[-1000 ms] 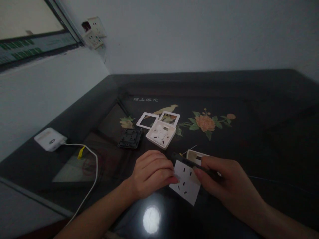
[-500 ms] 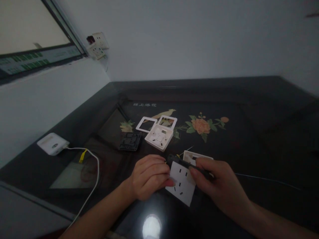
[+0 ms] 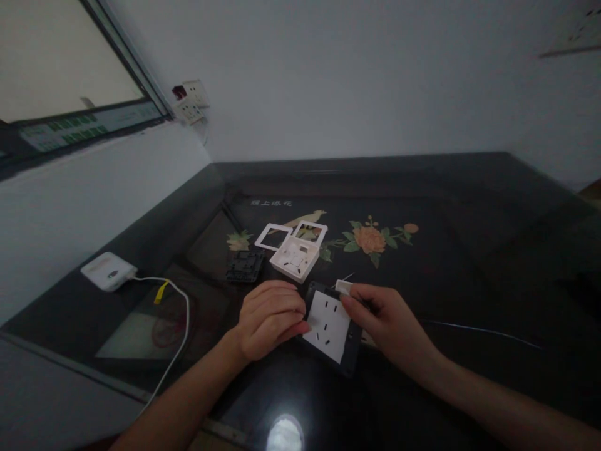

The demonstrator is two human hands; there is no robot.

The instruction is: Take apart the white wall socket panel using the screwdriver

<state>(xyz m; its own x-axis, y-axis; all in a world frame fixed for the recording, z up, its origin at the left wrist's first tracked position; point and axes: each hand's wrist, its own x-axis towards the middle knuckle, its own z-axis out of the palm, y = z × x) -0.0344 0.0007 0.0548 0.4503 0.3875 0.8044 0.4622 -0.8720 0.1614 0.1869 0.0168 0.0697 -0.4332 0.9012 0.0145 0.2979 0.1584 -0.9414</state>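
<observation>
A white socket faceplate with several slots lies on a dark backing on the black table. My left hand is curled against its left edge, fingers pinching it. My right hand grips its right edge, fingers closed, and partly covers a white frame piece behind it.
Farther back lie two white square frames, a white socket body and a black module. A white box with a white cable sits at the left edge. Wall sockets hang in the corner. A thin wire runs right.
The view has tilted up and shifted right. The faceplate now sits on a dark backing between both hands, and my right hand has moved in closer to its right edge.
</observation>
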